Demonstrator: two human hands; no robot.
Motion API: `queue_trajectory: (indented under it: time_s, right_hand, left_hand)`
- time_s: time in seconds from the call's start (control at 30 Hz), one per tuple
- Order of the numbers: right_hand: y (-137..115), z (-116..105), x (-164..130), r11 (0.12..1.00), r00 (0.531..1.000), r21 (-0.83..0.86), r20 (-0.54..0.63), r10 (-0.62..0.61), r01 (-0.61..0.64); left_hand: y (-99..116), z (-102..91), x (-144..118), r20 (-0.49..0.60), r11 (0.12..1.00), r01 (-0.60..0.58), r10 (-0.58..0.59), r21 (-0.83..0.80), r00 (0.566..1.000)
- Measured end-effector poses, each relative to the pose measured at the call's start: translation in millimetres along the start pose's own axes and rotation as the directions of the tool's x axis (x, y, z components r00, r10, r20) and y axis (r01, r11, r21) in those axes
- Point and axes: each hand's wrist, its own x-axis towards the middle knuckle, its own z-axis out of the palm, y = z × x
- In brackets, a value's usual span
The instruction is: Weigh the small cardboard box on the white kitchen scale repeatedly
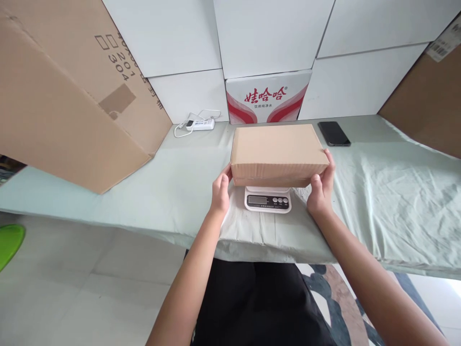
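A plain brown cardboard box (279, 146) sits level over a white digital kitchen scale (268, 200), hiding most of its weighing platform. Whether the box rests on the scale or hovers just above it, I cannot tell. My left hand (221, 190) grips the box's left side near the front corner. On the opposite end, my right hand (321, 185) clasps the front right corner, thumb at the front and fingers along the side. The scale's small display and buttons face me, and no digits can be read on the display.
A pale green cloth covers the table (173, 192). Behind the box stands a white-and-red carton (266, 98). A black phone (334, 133) lies at the back right, a white power strip with cable (200, 124) at the back left. Large cardboard sheets (72, 91) lean at the left.
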Motion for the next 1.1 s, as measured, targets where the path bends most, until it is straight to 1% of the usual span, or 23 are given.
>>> queue_trajectory:
  time_s: [0.2,0.37,0.53,0.6,0.7,0.77,0.9,1.0,1.1]
  right_hand:
    - [-1,0,0,1.0,1.0,-0.004,-0.004,0.016,-0.016]
    - [-5,1,1,1.0,1.0,0.0,-0.01,0.013,-0.013]
    - [-7,2,1,0.998,0.997,0.021,-0.04,0.063,-0.062]
    - [-4,1,1,0.996,0.995,0.043,-0.063,0.079,-0.076]
    - [3,0,0,0.994,0.992,0.077,-0.092,0.091,-0.084]
    - [7,0,-1,0.993,0.992,0.086,-0.094,0.088,-0.08]
    - [10,0,-1,0.995,0.995,0.083,-0.076,0.065,-0.059]
    - [6,0,1,0.996,0.996,0.078,-0.073,0.054,-0.048]
    - [-1,0,4,0.996,0.997,0.07,-0.047,0.065,-0.062]
  left_hand:
    - [0,0.7,2,-0.006,1.0,0.018,-0.018,0.008,1.0]
    - [1,1.1,3,0.005,1.0,0.008,-0.008,0.008,1.0]
    - [2,1.6,3,0.014,1.0,0.008,-0.008,0.019,1.0]
    - [2,1.3,4,-0.008,1.0,0.004,-0.004,0.022,1.0]
    - [1,-0.1,6,-0.074,1.0,0.001,0.0,0.006,0.997]
    - [0,-1.2,6,-0.088,1.0,0.005,-0.006,-0.006,0.996]
    - [-1,-1.0,6,-0.053,1.0,0.003,-0.003,-0.007,0.999]
    - [0,0.8,6,-0.043,1.0,-0.002,0.002,-0.013,0.999]
    - [3,2.2,5,-0.036,1.0,-0.005,0.005,-0.011,0.999]
